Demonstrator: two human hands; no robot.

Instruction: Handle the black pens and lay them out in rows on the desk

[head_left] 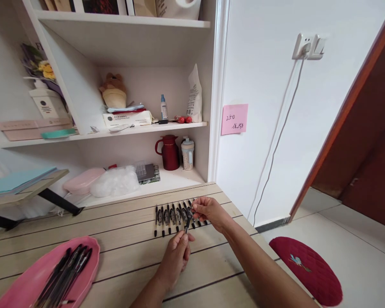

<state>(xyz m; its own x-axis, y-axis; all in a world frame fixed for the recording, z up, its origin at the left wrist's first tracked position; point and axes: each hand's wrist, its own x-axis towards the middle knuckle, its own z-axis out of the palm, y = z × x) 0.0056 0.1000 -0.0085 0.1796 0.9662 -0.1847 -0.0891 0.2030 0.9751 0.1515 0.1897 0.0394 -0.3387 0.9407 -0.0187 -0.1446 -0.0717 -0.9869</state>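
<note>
A black pen (188, 223) is held between both hands above the wooden desk (122, 252). My left hand (177, 256) pinches its lower end and my right hand (208, 211) pinches its upper end. Just behind the hands, several black pens (170, 217) lie side by side in a row on the desk. A pink tray (28, 280) at the near left holds several more black pens (66, 273).
White shelves behind the desk carry a red jug (168, 152), a cup (188, 154), a plastic bag (115, 180), a pink case (81, 180) and boxes. A pink note (234, 119) sticks on the wall. A red cushion (306, 269) lies on the floor at right.
</note>
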